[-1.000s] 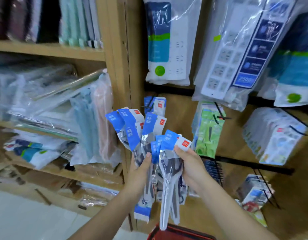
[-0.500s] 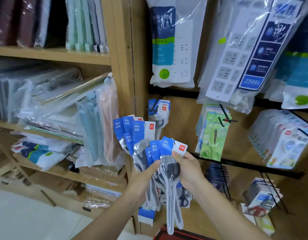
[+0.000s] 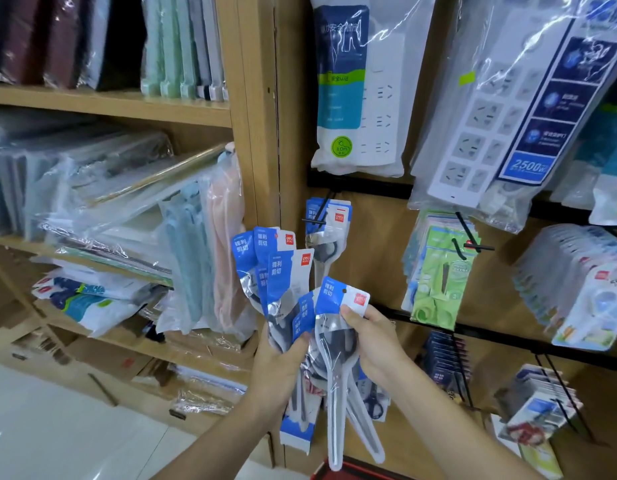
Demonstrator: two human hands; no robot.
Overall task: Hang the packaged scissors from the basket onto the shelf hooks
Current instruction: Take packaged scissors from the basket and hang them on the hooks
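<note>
My left hand (image 3: pixel 281 362) grips a fanned bunch of packaged scissors (image 3: pixel 272 268) with blue and white header cards. My right hand (image 3: pixel 376 341) holds one scissors pack (image 3: pixel 338 344) by its upper part, thumb on the card, its clear sleeve hanging down. Just above the bunch, a black shelf hook (image 3: pixel 317 216) carries a few matching scissors packs (image 3: pixel 329 230). A sliver of the red basket (image 3: pixel 338 474) shows at the bottom edge under the packs.
Bagged power strips (image 3: pixel 355 91) hang above the hook rail. Green scissors packs (image 3: pixel 438 271) and white packs (image 3: pixel 577 282) hang on hooks to the right. A wooden upright (image 3: pixel 262 116) divides off left shelves holding plastic-wrapped folders (image 3: pixel 102 188).
Both hands with the packs have stayed near the hook. My view has drifted so the shelf sits slightly lower and further right. The bunch in my left hand is fanned a little tighter.
</note>
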